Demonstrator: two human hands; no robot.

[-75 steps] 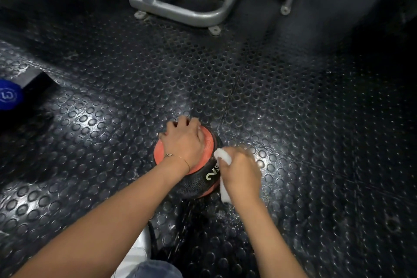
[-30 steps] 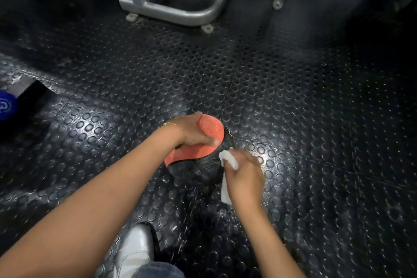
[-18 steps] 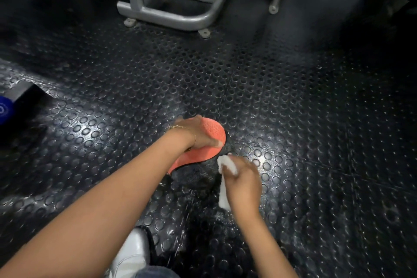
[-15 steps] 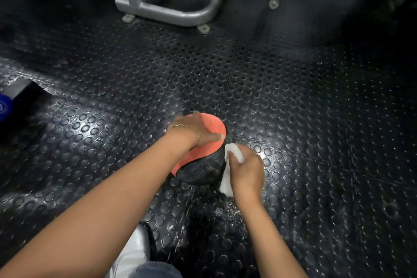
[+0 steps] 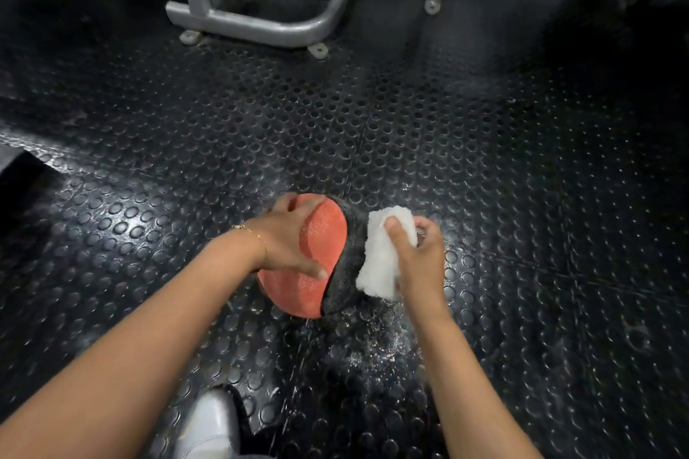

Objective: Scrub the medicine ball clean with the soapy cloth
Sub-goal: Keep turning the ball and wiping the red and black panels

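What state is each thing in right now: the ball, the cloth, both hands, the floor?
medicine ball: resting on the floor, orange panel facing up.
cloth: bunched, pressed against the ball's dark side.
left hand: grips the ball from above.
right hand: holds the cloth.
floor: wet with splashes near the ball.

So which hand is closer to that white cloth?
Right. The right hand grips the white cloth, pressing it on the dark side of the medicine ball. The left hand holds the ball's orange panel, left of the cloth and not touching it.
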